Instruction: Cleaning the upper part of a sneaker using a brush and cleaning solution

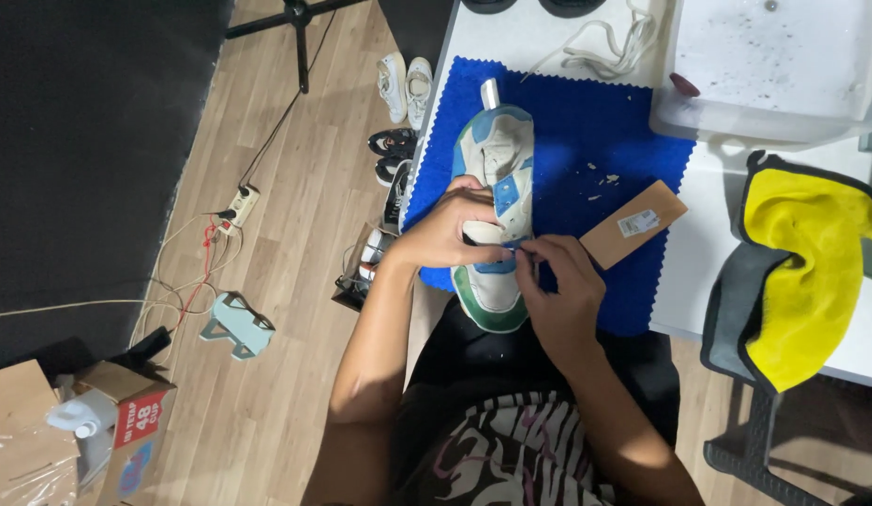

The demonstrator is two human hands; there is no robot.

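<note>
Centre frame: left hand [450, 230] curled, gripping white, blue and green leather sneaker [497, 178]; right hand [558, 286] pinching at its side, wrists bent inward.

The view is evenly lit from overhead, brightest on the white tabletop [511, 37] and the pale plastic tub [773, 66], which nearly wash out. The black wall panel [89, 141] stays dark and featureless. Shadows are soft; focus is fair, softening slightly towards the corners.

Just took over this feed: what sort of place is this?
Likely a home shoe-cleaning setup: a sneaker on a blue cloth, a white tub beside it, more shoes on the wooden floor.
</note>
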